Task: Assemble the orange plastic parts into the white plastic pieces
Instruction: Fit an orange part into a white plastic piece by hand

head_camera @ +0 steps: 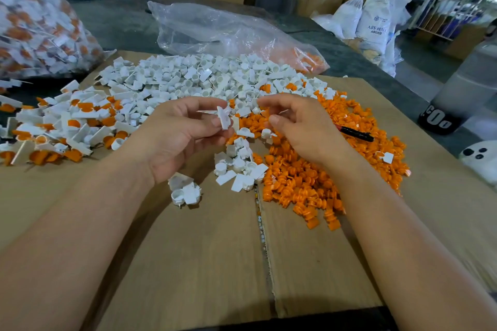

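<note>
My left hand (pixel 185 133) pinches a small white plastic piece (pixel 223 119) between thumb and fingers, held above the cardboard. My right hand (pixel 294 126) hovers just right of it over the orange parts, thumb and forefinger curled close together. Whether they hold a part is unclear. A heap of loose white pieces (pixel 201 80) lies behind both hands. Loose orange parts (pixel 309 180) spread out under and to the right of my right hand. Assembled white-and-orange pieces (pixel 67 126) are piled at the left.
Everything lies on flattened cardboard (pixel 188 250). A black marker (pixel 355 133) rests on the orange parts. A clear bag (pixel 228 32) sits at the back, a full bag of assembled pieces (pixel 35 16) at the far left. Small white clusters (pixel 185 191) lie near my wrists.
</note>
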